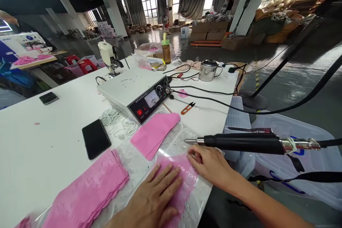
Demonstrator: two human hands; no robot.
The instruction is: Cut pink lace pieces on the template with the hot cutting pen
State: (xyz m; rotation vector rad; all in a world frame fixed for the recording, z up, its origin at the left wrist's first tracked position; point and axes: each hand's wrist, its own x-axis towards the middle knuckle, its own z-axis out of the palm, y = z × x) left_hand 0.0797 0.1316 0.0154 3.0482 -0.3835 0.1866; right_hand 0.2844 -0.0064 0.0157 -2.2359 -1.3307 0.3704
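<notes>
My left hand (156, 197) lies flat with fingers stretched on a pink fabric piece (187, 174), which looks glossy, as if under clear film. At that piece's upper right edge, my right hand (210, 164) has thumb and fingers curled together on its corner. Just above the right hand is a black pen-shaped tool (240, 143) with a pointed metal tip and a cable; whether the hand touches it I cannot tell. Folded pink fabric (156, 133) lies just beyond, and a thick stack of pink pieces (89, 192) sits to the left.
A control box (149, 101) with a dial stands behind the fabric. Around it are orange-handled thread snips (187, 108), a black phone (96, 139), white cord (110, 116), a metal mug (209, 70) and a bottle (166, 51). Clear plastic bins (291, 128) stand beyond the table's right edge.
</notes>
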